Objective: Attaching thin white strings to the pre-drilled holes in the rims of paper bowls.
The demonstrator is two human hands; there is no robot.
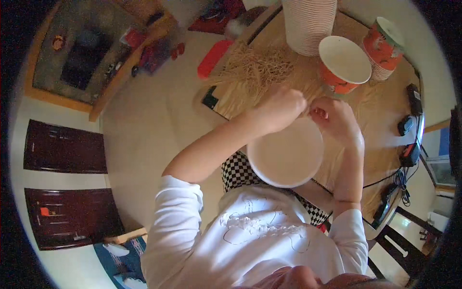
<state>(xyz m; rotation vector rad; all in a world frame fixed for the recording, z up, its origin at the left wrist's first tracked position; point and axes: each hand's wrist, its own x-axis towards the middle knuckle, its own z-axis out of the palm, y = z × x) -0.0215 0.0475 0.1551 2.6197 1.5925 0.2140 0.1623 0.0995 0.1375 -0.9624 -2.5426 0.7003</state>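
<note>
A round white paper tub [286, 151] is tilted toward me at the table's near edge, its pale inside showing. Above its far rim, my left hand [285, 110] is closed, fingers curled and knuckles up. Close beside it, my right hand [337, 119] is closed too, fingertips turned inward. The two hands nearly meet; what lies between their fingers is too small to make out. Just beyond the left hand spreads a loose heap of thin straw-coloured strands [260, 70]. An orange-and-white paper tub [344, 62] stands open beyond the right hand.
A tall stack of white tubs [310, 24] rises at the table's far side. Another orange stack [382, 48] stands right of it. A red object [214, 59] sits at the left edge. Black devices and cables [402, 185] line the right edge of the wooden table [380, 115].
</note>
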